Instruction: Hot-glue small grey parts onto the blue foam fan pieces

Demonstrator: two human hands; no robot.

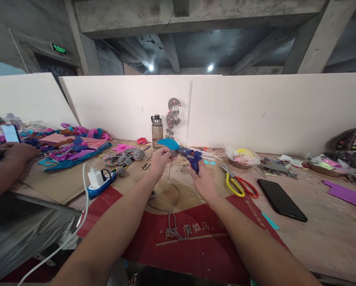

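Note:
My left hand [161, 161] pinches a blue crescent-shaped piece [168, 143] above the middle of the table. My right hand [203, 180] is wrapped round the handle of a dark blue glue gun [192, 157], whose nozzle points left at the blue piece. Whether the nozzle touches it is too small to tell. A grey cord [174, 186] hangs below my left hand and lies in loops on the red and brown cardboard [201, 246].
Scissors [239, 184] and a black phone [282, 199] lie on the right. A bottle [157, 133] stands behind my hands. A power strip [102, 186] with a white cable and a person's hands [19, 153] are at the left.

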